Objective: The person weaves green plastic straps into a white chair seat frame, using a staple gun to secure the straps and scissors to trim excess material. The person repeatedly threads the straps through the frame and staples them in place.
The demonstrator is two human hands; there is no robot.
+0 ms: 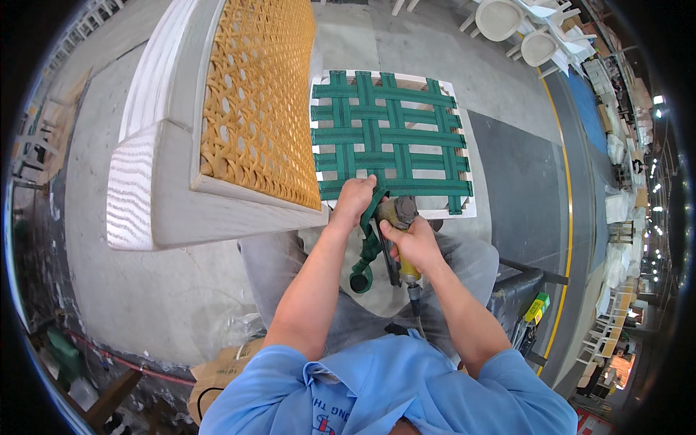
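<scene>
Head view shows the left hand [353,199] pinching green webbing [374,206] at the near edge of the white seat frame [464,212]. Just right of that closed grip, the right hand [411,243] wraps tightly around a staple gun [400,217].

A big white chair frame [156,181] with a tan cane panel [261,101] stands just left of the green webbed seat frame [391,138], touching its left edge and closing that side. The near edge is taken by the left hand [353,201], the right hand [412,243] and the staple gun [399,217], with a loose webbing strap [366,250] hanging between them. Bare grey floor [507,167] lies open to the right and beyond the far edge. White chairs [522,29] stand well apart.
</scene>
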